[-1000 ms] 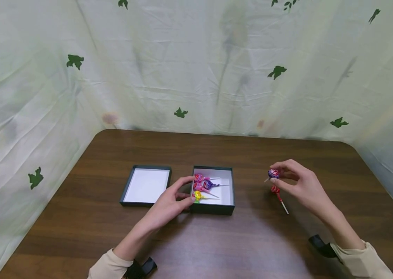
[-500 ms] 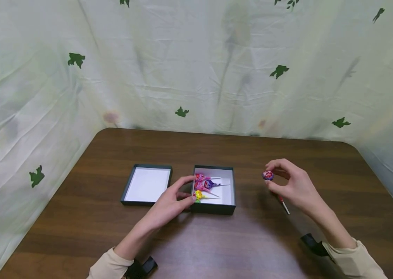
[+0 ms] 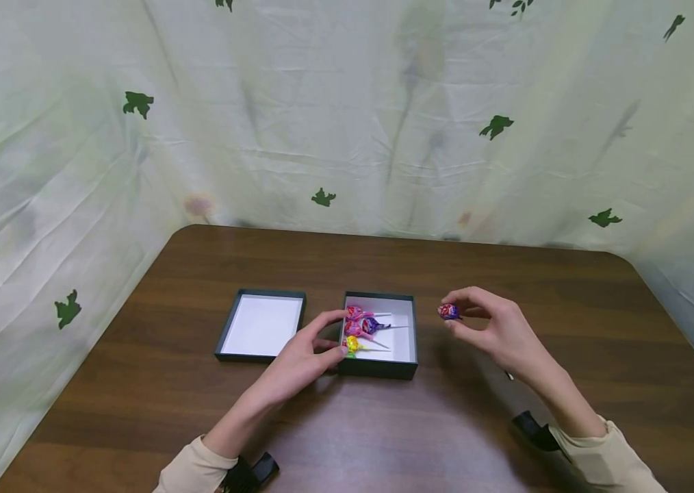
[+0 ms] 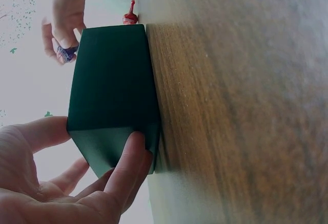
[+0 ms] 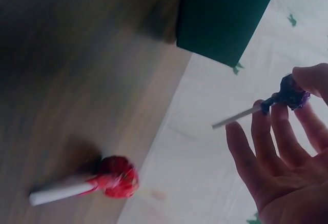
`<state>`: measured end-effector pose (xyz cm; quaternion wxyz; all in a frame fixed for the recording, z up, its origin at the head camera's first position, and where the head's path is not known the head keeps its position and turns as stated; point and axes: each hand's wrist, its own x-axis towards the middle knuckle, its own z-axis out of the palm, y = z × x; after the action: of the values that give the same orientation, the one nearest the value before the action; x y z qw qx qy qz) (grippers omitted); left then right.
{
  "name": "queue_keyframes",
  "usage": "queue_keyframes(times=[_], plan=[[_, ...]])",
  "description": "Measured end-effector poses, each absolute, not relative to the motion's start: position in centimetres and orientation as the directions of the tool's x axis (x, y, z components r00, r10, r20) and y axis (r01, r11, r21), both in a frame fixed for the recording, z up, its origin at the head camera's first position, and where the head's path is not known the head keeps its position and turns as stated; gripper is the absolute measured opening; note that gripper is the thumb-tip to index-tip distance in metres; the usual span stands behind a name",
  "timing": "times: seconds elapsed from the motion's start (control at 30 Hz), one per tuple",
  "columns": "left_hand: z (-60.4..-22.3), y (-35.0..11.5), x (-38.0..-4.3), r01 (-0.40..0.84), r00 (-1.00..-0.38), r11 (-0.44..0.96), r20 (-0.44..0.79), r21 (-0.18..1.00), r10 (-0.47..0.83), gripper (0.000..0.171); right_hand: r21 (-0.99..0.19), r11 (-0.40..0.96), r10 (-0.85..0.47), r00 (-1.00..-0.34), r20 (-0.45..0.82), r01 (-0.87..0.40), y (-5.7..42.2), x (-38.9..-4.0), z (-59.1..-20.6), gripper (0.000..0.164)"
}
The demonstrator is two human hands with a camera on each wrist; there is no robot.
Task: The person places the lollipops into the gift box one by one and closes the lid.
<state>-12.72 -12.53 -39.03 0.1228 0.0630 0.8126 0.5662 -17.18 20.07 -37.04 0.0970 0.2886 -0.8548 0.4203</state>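
My left hand (image 3: 299, 357) grips green box (image 3: 378, 370) at left end; right hand (image 3: 497, 329) pinches purple lollipop (image 3: 448, 312), right of box.

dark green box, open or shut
Open: the head view looks into the dark green box, where lollipops lie on its white bottom.

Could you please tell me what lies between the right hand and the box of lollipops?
In the head view, a purple-wrapped lollipop pinched in the right hand, then a bare stretch of tabletop before the box.
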Motion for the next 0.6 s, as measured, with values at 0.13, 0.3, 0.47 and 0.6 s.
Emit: queue_keyframes(times=[0.13,0.3,0.47,0.6], plan=[[-39.1,-12.6,-12.7,-0.034,-0.961,0.350,-0.127,0.936,0.247,0.056,-0.649,0.454,-0.435,-0.787,0.437,-0.611,19.4,-17.2,-36.7,0.033],[-39.2,-12.6,-12.8,-0.020,-0.960,0.339,-0.113,0.941,0.258,0.057,-0.647,0.465,-0.442,-0.792,0.422,-0.604,18.7,-17.1,-36.3,0.030],[-39.3,-12.6,-12.8,-0.018,-0.959,0.332,-0.110,0.943,0.261,0.057,-0.681,0.470,-0.416,-0.822,0.390,-0.561,17.8,-17.1,-36.1,0.034],[-39.4,-12.7,-12.9,-0.016,-0.959,0.330,-0.108,0.944,0.263,0.057,-0.708,0.445,-0.423,-0.825,0.374,-0.549,17.0,-17.1,-35.8,0.030]])
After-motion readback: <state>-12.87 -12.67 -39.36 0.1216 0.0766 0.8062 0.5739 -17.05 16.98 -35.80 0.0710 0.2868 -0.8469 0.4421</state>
